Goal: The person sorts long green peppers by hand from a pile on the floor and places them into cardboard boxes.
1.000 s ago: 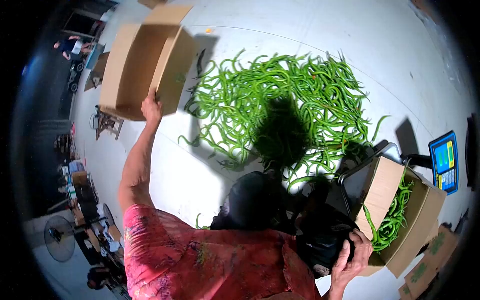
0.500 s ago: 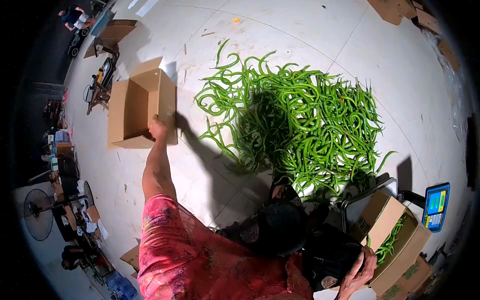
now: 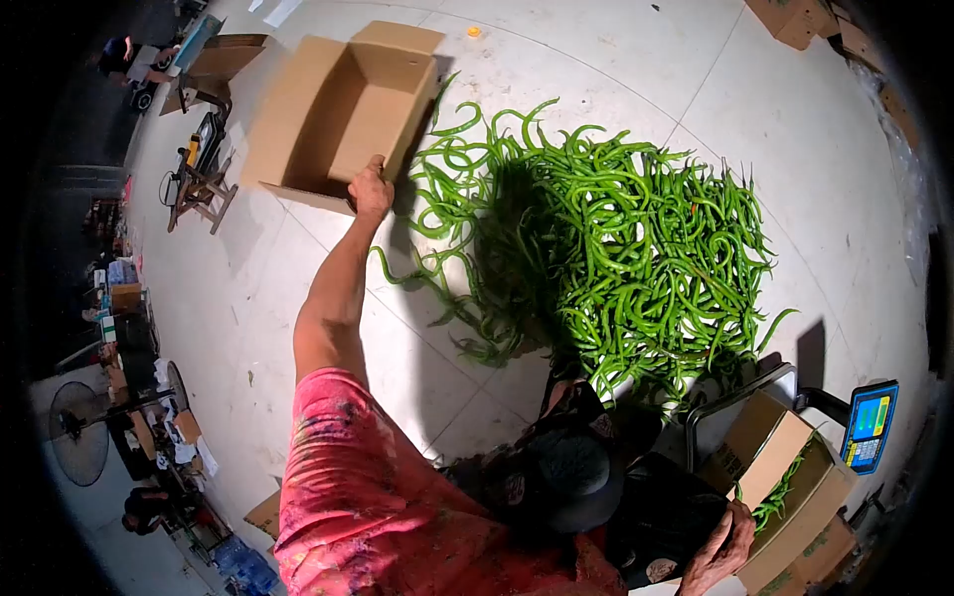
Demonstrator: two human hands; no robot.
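My left hand is closed on the near rim of an open, empty cardboard box, held over the floor at the upper left. Beside the box, many long green peppers lie spread on the pale floor, partly under a dark shadow. At the lower right my right hand rests at the near edge of a second cardboard box, its fingers bent. Whether they grip anything is unclear. That box holds green peppers and stands on a scale with a lit display.
A small wooden stool stands on the left, with a fan lower down. Cardboard pieces lie at the upper right. People are visible at the far left. A small orange item lies on the floor above the peppers.
Over the last second the box in my left hand went down and left, then back up and right towards the peppers. My right hand stays beside the filled box.
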